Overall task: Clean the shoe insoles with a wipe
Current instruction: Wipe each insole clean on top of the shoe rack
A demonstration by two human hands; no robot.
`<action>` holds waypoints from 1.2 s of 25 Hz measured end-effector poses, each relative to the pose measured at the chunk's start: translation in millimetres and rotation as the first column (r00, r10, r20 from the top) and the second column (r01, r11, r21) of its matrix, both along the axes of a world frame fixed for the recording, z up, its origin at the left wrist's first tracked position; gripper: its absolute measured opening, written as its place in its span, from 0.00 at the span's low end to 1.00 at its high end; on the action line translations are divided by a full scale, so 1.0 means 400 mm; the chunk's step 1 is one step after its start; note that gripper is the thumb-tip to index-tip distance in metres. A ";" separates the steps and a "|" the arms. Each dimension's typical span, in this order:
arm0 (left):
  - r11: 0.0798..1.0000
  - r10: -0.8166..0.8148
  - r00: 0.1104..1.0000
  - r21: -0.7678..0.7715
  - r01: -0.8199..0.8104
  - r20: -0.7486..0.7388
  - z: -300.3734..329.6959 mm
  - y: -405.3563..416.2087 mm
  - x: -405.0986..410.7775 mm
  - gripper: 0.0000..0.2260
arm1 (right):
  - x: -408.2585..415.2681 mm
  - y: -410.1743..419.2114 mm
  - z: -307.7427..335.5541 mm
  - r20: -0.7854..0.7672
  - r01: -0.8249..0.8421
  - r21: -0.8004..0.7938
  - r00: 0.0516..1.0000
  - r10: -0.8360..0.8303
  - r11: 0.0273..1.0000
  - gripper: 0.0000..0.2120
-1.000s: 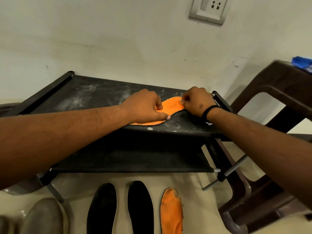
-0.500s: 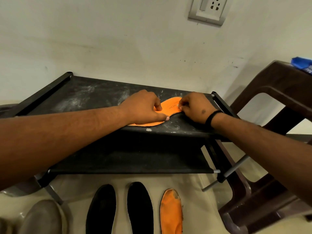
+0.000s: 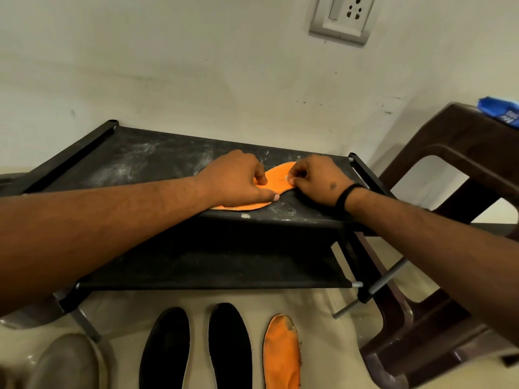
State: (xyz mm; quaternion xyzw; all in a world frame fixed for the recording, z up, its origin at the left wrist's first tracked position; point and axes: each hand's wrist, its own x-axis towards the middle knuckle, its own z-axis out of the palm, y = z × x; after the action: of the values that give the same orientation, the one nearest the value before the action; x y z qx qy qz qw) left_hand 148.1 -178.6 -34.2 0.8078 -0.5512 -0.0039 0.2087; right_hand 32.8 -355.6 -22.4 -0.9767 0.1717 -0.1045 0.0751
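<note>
An orange insole (image 3: 276, 181) lies on the dusty top shelf of a black shoe rack (image 3: 134, 164). My left hand (image 3: 233, 178) holds the insole's near part down, fingers curled on top and thumb along its front edge. My right hand (image 3: 317, 178) is at the insole's far end, fingertips pinching a small white wipe (image 3: 286, 177) against the orange surface. Most of the wipe is hidden under the fingers.
On the floor below the rack lie two black insoles (image 3: 165, 349) (image 3: 230, 346) and another worn orange insole (image 3: 282, 355). A grey shoe (image 3: 64, 363) sits at bottom left. A brown plastic stool (image 3: 463, 164) with a blue packet (image 3: 502, 110) stands right. The wall is close behind the rack.
My right hand has slid a little left and toward me along the insole with the wipe. My left hand stays in place on the insole.
</note>
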 end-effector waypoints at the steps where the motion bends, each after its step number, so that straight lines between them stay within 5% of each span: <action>1: 1.000 0.001 1.000 0.001 -0.001 0.003 0.002 -0.001 -0.001 0.23 | 0.001 -0.012 0.004 0.015 0.067 -0.023 0.998 -0.067 0.997 0.08; 7: 1.000 0.000 1.000 0.019 -0.001 0.009 0.001 0.000 0.002 0.24 | 0.003 0.002 -0.006 0.005 -0.025 0.012 1.000 0.025 1.000 0.08; 10: 1.000 0.001 1.000 0.030 -0.002 0.021 0.003 -0.002 0.000 0.24 | -0.001 -0.021 -0.001 0.039 0.104 -0.024 0.994 -0.103 0.994 0.09; 14: 1.000 0.006 1.000 0.029 -0.006 0.014 0.001 -0.001 0.002 0.24 | -0.002 0.021 -0.010 0.000 -0.069 0.013 0.998 0.069 0.997 0.07; 18: 0.999 0.015 1.000 0.037 -0.016 0.021 0.007 0.002 -0.004 0.24 | 0.015 0.009 -0.005 0.052 0.066 0.003 0.996 -0.066 0.998 0.08; 22: 0.997 0.053 0.997 0.045 -0.056 0.060 0.010 0.004 -0.005 0.25 | 0.027 0.044 -0.006 -0.008 -0.065 0.045 0.998 0.065 0.997 0.08; 25: 0.992 0.113 0.989 0.052 -0.118 0.091 0.014 0.001 -0.011 0.28 | 0.042 0.039 -0.004 0.024 0.071 -0.023 0.997 -0.071 0.997 0.09; 30: 0.974 0.225 0.971 0.022 -0.227 0.076 0.019 0.006 -0.009 0.36 | 0.067 0.076 -0.005 0.009 -0.008 0.071 1.000 0.007 0.997 0.08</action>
State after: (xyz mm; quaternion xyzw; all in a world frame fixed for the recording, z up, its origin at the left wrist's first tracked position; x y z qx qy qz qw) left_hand 144.5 -176.2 -26.6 0.8681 -0.4627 0.0411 0.1752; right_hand 59.5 -325.4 -24.3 -0.9736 0.1714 -0.1024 0.1110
